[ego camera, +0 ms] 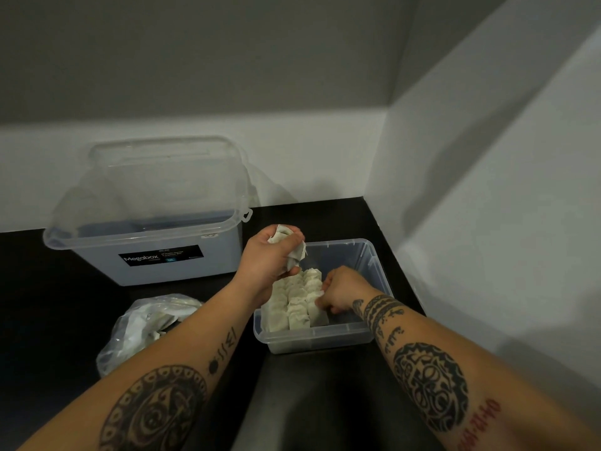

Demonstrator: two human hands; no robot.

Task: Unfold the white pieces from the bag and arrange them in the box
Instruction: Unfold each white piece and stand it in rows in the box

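White pieces rowed in box — left hand gripping more

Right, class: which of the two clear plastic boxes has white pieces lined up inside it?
The small box nearest the person, where the right hand reaches in; the larger box bears a black label.

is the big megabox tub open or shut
Open: the Megabox tub has its clear lid standing raised behind the rim, and the inside shows.
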